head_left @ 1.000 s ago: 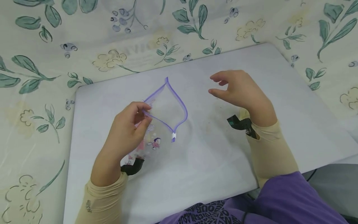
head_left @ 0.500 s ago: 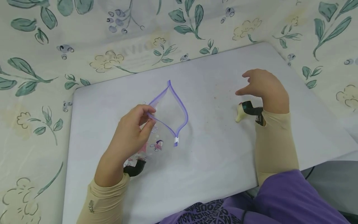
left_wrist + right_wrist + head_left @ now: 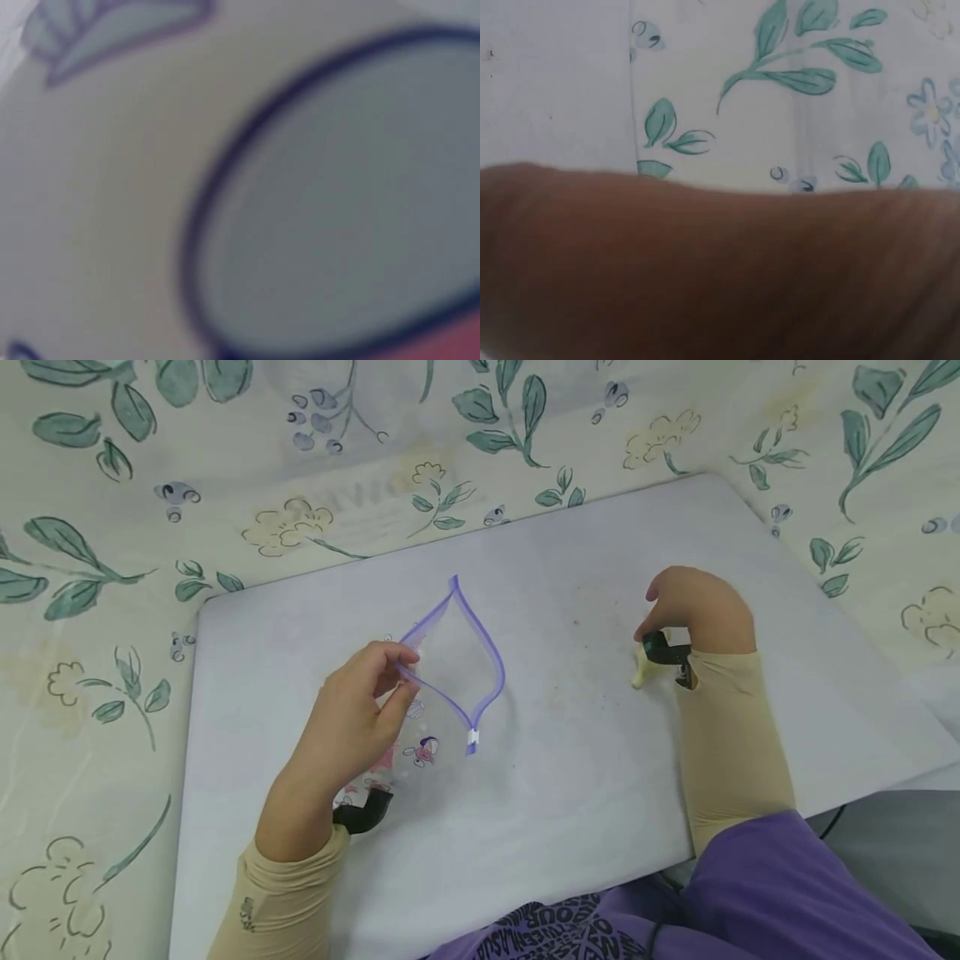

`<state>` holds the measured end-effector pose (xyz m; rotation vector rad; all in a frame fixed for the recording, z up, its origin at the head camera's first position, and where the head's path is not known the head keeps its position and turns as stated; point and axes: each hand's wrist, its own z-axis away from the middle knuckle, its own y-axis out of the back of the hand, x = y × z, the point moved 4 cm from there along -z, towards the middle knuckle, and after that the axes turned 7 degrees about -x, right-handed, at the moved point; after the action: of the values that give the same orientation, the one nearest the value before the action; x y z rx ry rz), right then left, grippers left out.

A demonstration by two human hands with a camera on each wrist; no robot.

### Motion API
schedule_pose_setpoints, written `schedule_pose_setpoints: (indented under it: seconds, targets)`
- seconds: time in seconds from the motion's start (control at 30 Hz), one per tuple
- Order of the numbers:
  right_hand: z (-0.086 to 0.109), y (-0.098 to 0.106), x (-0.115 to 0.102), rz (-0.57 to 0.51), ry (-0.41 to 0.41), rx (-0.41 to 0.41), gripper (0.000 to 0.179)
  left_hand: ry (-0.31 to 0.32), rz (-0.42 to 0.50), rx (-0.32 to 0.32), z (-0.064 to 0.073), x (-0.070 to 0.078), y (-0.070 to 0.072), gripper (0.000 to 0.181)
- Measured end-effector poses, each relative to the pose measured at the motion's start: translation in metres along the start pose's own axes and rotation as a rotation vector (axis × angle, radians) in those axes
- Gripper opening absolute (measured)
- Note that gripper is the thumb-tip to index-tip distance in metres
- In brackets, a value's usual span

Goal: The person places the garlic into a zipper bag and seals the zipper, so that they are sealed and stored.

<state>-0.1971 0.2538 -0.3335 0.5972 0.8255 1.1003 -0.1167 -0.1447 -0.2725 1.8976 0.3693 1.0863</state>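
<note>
In the head view, my left hand point(image 3: 352, 710) pinches the near-left rim of a clear zip bag point(image 3: 491, 656). The bag's purple zip edges spread apart in a diamond, and its white slider point(image 3: 472, 737) sits at the lower corner. Pink cartoon prints show below the rim. At the right, my right hand point(image 3: 697, 610) bends down over a small pale-yellow object point(image 3: 639, 670) on the table. Its thumb is at the object's top; the other fingertips are mostly hidden, so a grip cannot be made out. The left wrist view holds only the blurred bag print point(image 3: 150, 187).
A white table point(image 3: 570, 793) lies under both hands, with small dark specks between them. Floral cloth point(image 3: 360, 468) covers the wall behind and at the sides. Black wrist camera mounts point(image 3: 363, 812) stick out below each hand.
My right hand has moved right, away from the bag, then down onto the pale-yellow object. My left hand still holds the bag and has shifted only slightly.
</note>
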Motion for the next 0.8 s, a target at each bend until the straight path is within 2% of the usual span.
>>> schedule_pose_setpoints:
  seconds: [0.2, 0.43, 0.63, 0.8]
  targets:
    - [-0.001, -0.004, -0.007, 0.012, -0.002, -0.019, 0.076, -0.009, -0.005, 0.008, 0.001, -0.001, 0.002, 0.026]
    - [0.000, -0.007, -0.004, 0.007, -0.028, -0.040, 0.078, -0.003, -0.012, 0.004, 0.000, 0.001, 0.004, 0.026]
    - [0.001, -0.011, -0.002, 0.040, -0.063, -0.016, 0.051, 0.018, -0.010, -0.009, 0.001, 0.002, 0.005, 0.026]
    - [-0.002, -0.014, -0.002, 0.006, -0.043, -0.047, 0.046, 0.029, -0.009, -0.013, 0.002, 0.000, 0.005, 0.026]
